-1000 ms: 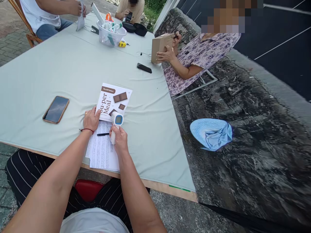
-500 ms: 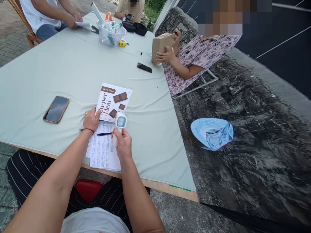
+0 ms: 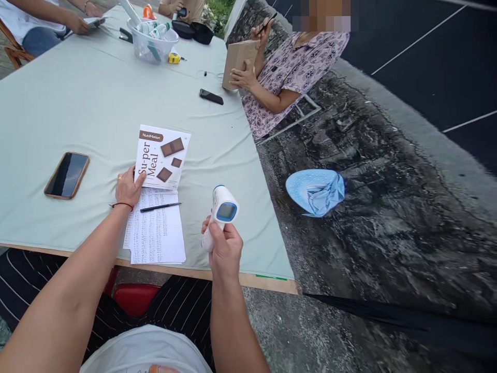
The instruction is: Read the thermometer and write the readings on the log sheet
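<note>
My left hand (image 3: 130, 187) is closed on the lower left edge of a white box (image 3: 163, 158) printed "Su-per Meal" with brown chocolate pieces. The box is propped at the far end of some printed sheets (image 3: 157, 238). A black pen (image 3: 160, 207) lies across those sheets. Wrapped around the handle of a white and blue infrared thermometer (image 3: 224, 203), my right hand (image 3: 225, 243) holds it upright to the right of the papers. Its small screen faces me.
A phone (image 3: 67, 175) lies at the left. Farther off are a plastic basket (image 3: 153, 49) with bottles, a yellow tape measure (image 3: 174, 58) and a black device (image 3: 212, 97). A co-worker holds a cardboard box (image 3: 237, 65) and a pen. A blue hat (image 3: 315, 192) lies on the ground.
My right hand has moved the thermometer rightward, away from the box and off the papers. My left hand stays on the box. The co-worker's right hand has risen, showing a pen. The view has shifted.
</note>
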`<state>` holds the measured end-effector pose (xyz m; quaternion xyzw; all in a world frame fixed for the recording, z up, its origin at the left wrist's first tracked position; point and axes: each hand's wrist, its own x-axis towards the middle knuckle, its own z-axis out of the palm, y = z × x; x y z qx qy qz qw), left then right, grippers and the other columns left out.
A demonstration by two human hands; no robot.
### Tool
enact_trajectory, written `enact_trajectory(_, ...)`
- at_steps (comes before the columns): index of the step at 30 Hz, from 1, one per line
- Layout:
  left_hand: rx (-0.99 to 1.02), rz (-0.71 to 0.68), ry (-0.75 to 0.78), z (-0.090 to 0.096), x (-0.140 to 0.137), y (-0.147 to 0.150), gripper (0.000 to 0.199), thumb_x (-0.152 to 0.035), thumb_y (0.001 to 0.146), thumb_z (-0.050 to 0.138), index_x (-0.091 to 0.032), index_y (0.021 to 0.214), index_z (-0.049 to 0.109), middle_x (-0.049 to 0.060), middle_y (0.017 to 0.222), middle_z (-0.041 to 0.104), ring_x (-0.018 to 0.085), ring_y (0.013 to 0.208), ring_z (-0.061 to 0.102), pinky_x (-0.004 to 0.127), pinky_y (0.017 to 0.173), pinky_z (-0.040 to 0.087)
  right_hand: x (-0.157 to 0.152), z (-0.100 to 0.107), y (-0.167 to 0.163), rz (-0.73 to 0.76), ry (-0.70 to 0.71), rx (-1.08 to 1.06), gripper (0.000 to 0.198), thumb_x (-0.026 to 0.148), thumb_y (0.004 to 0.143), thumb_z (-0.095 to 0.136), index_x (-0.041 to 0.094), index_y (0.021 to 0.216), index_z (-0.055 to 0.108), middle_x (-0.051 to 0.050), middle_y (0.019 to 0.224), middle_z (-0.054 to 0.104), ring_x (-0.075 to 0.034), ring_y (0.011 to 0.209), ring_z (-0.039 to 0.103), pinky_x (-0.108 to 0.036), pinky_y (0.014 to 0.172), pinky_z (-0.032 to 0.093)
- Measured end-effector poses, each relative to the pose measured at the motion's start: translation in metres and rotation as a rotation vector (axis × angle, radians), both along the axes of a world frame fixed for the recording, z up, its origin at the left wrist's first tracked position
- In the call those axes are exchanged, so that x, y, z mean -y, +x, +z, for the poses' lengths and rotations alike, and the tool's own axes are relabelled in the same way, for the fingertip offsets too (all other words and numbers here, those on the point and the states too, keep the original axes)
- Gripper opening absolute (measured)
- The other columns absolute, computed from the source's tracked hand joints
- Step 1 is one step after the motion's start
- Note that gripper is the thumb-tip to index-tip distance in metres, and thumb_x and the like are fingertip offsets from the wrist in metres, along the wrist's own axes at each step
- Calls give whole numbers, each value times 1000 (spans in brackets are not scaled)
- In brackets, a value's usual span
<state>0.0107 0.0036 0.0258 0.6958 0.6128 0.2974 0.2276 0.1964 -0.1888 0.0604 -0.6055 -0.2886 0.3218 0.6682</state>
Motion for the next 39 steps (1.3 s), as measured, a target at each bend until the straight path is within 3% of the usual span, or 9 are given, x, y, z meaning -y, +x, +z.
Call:
enact_trajectory(5, 31, -12, 28, -2, 0, -2, 53, -61, 94, 41, -24, 128, 58, 10, 116, 69, 33, 115, 54, 44, 92, 45, -5, -37, 39, -179, -290, 420, 57, 55, 63, 74, 19, 107, 69, -8, 99, 69, -23, 89, 60, -35, 77, 46)
enact_trajectory(8, 38, -20, 37, -4, 1, -2, 52, -58, 95, 40, -24, 130, 56, 11, 118, 68, 33, 116, 54, 44, 95, 45, -7, -62, 61, -206, -485, 713, 61, 59, 64, 69, 21, 111, 69, -10, 102, 70, -26, 89, 59, -36, 75, 44)
enact_trajectory(15, 75, -54, 87, -12, 1, -1, 55, -57, 96, 38, -20, 136, 49, 13, 126, 64, 31, 120, 52, 46, 100, 43, -7, -85, 78, -121, -599, 964, 50, 51, 76, 63, 20, 114, 68, -12, 101, 67, -28, 92, 57, -38, 75, 42)
enact_trajectory(18, 94, -50, 123, -18, 0, 0, 60, -59, 96, 38, -18, 138, 45, 15, 128, 62, 31, 121, 52, 47, 104, 40, -11, -83, 70, -216, -535, 1054, 46, 46, 78, 63, 18, 114, 68, -15, 108, 62, -32, 100, 55, -45, 83, 43)
enact_trajectory(20, 105, -47, 153, -21, -1, 0, 62, -60, 96, 38, -16, 140, 42, 17, 130, 61, 30, 123, 52, 47, 106, 39, -16, -79, 59, -253, -398, 1090, 40, 42, 82, 60, 18, 113, 69, -16, 110, 59, -32, 104, 54, -48, 87, 43)
enact_trajectory(24, 121, -54, 175, -25, -2, 0, 60, -57, 96, 40, -18, 142, 38, 16, 134, 58, 29, 126, 50, 46, 108, 37, -37, -74, 30, 58, -147, 1095, 29, 32, 91, 50, 22, 110, 71, -11, 100, 61, -26, 97, 55, -43, 87, 44)
enact_trajectory(29, 71, -89, 145, -21, -1, 0, 51, -44, 94, 47, -19, 138, 44, 13, 134, 59, 28, 126, 48, 44, 110, 36, -66, -78, 6, 286, -188, 1181, 36, 21, 92, 46, 23, 120, 68, -9, 97, 60, -23, 88, 50, -38, 79, 40)
enact_trajectory(34, 37, -58, 107, -16, 3, 4, 47, -41, 86, 58, -21, 129, 53, 10, 128, 63, 28, 123, 50, 43, 108, 39, -64, -76, 14, 386, -196, 1214, 24, 21, 92, 48, 22, 100, 70, -8, 90, 60, -22, 85, 49, -37, 77, 36)
enact_trajectory(39, 44, -25, 98, -15, 3, 8, 45, -39, 84, 60, -22, 125, 55, 8, 121, 65, 28, 118, 53, 43, 106, 41, -30, -62, 16, 286, -83, 862, 14, 33, 90, 51, 21, 90, 60, -3, 79, 58, -19, 76, 51, -35, 74, 41)
